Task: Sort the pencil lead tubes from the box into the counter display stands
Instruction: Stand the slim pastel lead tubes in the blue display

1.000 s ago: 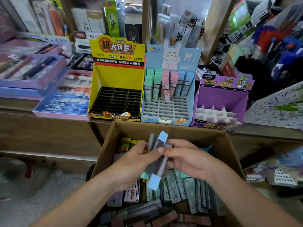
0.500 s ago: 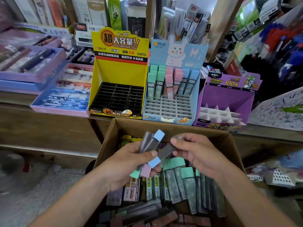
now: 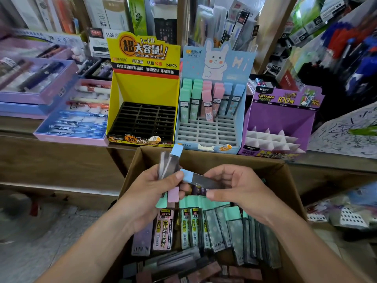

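1. Blue-capped tube (image 3: pixel 201 179) above the box (image 3: pixel 234 160), long axis left-right, cap pointing left.
2. Right hand (image 3: pixel 240 188) pinches its dark end, fingers curled.
3. Left hand (image 3: pixel 151 193) grips upright tube bundle (image 3: pixel 170 164).

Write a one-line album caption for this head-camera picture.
Over a cardboard box, the left hand grips a bundle of lead tubes while the right hand pinches one blue-capped tube.
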